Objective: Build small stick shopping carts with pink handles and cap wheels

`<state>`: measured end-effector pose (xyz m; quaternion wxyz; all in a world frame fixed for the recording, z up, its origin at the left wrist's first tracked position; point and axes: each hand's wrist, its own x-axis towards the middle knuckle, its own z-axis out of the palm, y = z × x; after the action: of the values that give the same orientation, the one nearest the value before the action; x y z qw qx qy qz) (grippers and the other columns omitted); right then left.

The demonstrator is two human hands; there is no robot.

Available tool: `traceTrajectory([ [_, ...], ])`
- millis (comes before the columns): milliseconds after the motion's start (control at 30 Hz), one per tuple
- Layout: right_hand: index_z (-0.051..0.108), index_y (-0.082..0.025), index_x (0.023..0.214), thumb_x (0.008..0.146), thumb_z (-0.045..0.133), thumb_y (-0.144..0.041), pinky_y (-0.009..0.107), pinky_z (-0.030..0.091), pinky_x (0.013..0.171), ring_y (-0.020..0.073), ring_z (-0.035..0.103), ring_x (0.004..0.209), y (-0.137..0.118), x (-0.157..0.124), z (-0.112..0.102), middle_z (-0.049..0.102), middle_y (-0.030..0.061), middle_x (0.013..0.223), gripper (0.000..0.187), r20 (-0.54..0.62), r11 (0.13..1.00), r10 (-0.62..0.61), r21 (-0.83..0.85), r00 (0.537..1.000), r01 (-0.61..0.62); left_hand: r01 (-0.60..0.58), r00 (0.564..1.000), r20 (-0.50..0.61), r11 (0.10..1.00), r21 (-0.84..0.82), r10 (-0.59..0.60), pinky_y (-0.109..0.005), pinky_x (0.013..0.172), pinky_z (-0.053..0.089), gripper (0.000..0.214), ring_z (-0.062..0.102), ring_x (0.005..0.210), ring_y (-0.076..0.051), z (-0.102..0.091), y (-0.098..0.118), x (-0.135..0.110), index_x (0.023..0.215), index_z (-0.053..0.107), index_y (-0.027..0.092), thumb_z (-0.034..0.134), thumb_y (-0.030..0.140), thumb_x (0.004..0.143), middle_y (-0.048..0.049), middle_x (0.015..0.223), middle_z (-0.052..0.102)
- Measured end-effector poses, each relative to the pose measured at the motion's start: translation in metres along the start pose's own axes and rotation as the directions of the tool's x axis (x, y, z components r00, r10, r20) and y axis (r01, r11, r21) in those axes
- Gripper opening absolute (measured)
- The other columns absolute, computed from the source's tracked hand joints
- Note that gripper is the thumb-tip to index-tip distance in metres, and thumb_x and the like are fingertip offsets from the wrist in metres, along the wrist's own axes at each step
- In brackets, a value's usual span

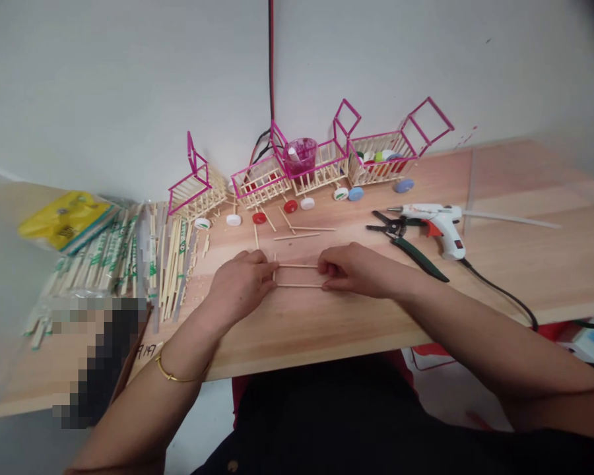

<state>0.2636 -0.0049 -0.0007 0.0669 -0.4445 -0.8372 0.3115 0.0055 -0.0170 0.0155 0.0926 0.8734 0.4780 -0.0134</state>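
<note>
Two thin wooden sticks lie side by side across the gap between my hands, a far stick (pixel 298 266) and a near stick (pixel 299 285). My left hand (pixel 242 284) pinches their left ends, where a short cross stick (pixel 276 258) meets them. At the right ends, the curled fingers and thumb of my right hand (pixel 354 269) grip the two sticks; whatever else is under those fingers is hidden. Beyond them, loose sticks (pixel 297 236) rest on the wooden table (pixel 297 323).
Stick-built carts (pixel 198 191) with magenta edges and bottle-cap wheels line the wall; one holds a magenta-stained cup (pixel 301 155). Right are wire strippers (pixel 416 254) and a corded glue gun (pixel 443 224). Left are bundled chopsticks (pixel 113 254) and a yellow packet (pixel 66 218).
</note>
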Motion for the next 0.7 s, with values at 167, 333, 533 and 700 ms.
traceTrajectory([
  [167,0.06,-0.02,0.086,0.077,0.067,-0.031,0.024,0.035,0.063,0.0136,0.053,0.068,-0.001,-0.001,0.0,0.063,-0.0003,0.077,0.015,-0.001,1.0,-0.018,0.002,1.0,0.018,-0.006,1.0,0.007,1.0,-0.027,0.007,-0.032,0.077,0.048,0.027,0.058,0.095,-0.022,0.001,-0.001,0.0,0.111,0.068,0.024,0.058,0.027,0.086,-0.0053,0.098,0.064],
  [333,0.06,-0.019,0.079,0.079,0.066,-0.033,0.023,0.034,0.06,0.0117,0.05,0.065,0.005,-0.001,-0.004,0.059,-0.0018,0.071,0.015,0.027,0.992,-0.082,0.095,0.996,0.079,-0.006,1.0,-0.013,0.998,-0.069,0.005,-0.032,0.08,0.048,0.026,0.059,0.097,-0.021,0.003,-0.004,0.0,0.11,0.068,0.024,0.058,0.027,0.086,-0.0048,0.1,0.064],
  [533,0.063,-0.018,0.083,0.083,0.057,-0.035,0.022,0.032,0.056,0.0102,0.044,0.059,0.011,0.001,-0.016,0.053,-0.003,0.064,0.019,-0.006,0.974,0.045,0.222,0.999,-0.043,-0.019,1.0,-0.008,0.998,-0.059,0.018,-0.032,0.077,0.048,0.027,0.059,0.094,-0.021,0.004,-0.006,0.0,0.111,0.068,0.023,0.057,0.028,0.087,-0.0057,0.098,0.063],
  [700,0.064,-0.017,0.081,0.081,0.058,-0.031,0.023,0.033,0.056,0.0102,0.045,0.059,0.01,0.005,-0.012,0.055,-0.0018,0.065,0.015,-0.071,0.982,0.066,0.182,0.995,-0.052,-0.044,0.999,-0.008,0.997,-0.066,0.043,-0.032,0.08,0.048,0.028,0.059,0.095,-0.022,0.004,-0.009,0.0,0.113,0.067,0.023,0.057,0.029,0.088,-0.0058,0.097,0.063],
])
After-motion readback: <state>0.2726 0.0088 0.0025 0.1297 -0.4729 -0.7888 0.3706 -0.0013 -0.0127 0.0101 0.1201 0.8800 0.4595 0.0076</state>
